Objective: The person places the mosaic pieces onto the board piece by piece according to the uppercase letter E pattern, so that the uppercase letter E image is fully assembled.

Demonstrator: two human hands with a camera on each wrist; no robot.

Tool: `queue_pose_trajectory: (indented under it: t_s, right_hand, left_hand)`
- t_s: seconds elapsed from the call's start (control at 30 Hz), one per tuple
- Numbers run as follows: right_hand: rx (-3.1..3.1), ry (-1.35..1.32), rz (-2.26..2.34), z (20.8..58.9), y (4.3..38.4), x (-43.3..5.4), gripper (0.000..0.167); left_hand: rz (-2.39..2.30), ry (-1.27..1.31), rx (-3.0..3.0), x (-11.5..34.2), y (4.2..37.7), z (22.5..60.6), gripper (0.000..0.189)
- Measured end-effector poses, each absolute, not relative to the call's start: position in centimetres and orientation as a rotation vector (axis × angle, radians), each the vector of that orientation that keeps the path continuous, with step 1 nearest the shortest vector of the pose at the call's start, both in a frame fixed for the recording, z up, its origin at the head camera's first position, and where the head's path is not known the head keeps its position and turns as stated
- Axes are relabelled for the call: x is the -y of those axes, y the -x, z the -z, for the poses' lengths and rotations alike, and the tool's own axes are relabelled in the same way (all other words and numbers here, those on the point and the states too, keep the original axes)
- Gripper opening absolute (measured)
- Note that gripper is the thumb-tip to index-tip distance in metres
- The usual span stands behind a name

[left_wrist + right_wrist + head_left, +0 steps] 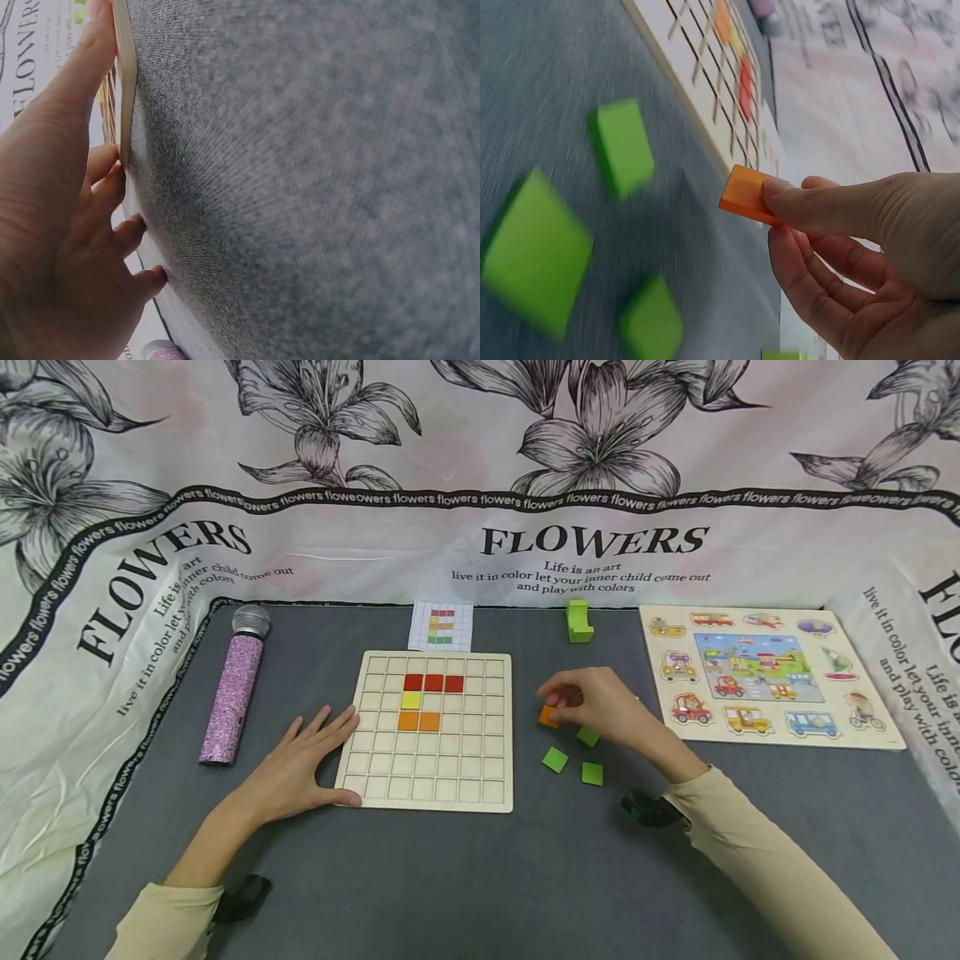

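Between thumb and fingertips, my right hand point(603, 706) pinches an orange square tile point(742, 195), raised off the grey table to the right of the wooden grid board point(450, 768). My left hand point(303, 772) rests spread at the board's left edge, with its thumb near the lower left corner; the left wrist view shows the fingers fairly straight. On the board lie a row of three red tiles point(433, 683), a yellow tile point(411, 700) and two orange tiles point(418, 722). Loose green tiles point(555, 760) lie below the right hand, one partly hidden by it.
A card with a coloured grid pattern point(441, 627) lies just beyond the board. Behind the right hand stands a green block point(579, 622). A picture puzzle board point(765, 727) is at the right, and a glittery pink microphone point(232, 693) at the left. Flower-printed cloth point(375, 552) borders the table.
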State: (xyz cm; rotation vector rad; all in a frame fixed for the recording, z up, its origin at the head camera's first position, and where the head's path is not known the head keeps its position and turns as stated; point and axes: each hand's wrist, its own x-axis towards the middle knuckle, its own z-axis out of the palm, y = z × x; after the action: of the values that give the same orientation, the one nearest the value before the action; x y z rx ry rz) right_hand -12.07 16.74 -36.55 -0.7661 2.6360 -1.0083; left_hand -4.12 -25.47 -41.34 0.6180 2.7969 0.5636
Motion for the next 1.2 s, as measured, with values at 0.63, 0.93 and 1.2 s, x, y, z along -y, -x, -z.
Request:
queue_pose_trajectory:
  t_s: [0.63, 0.93, 1.2]
  right_hand:
    - [-2.328, 0.934, 1.206, 39.3, 14.7, -6.0, 0.023]
    - [-2.365, 0.905, 1.142, 39.9, 14.4, -5.0, 0.019]
    - [-2.421, 0.927, 1.111, 40.3, 14.0, -4.7, 0.019]
  left_hand:
    - [-0.59, -0.629, -2.794, 25.8, 4.2, 41.6, 0.113]
    - [-0.585, -0.625, -2.796, 25.7, 4.2, 41.6, 0.113]
    - [-0.599, -0.629, -2.804, 25.9, 4.1, 41.7, 0.113]
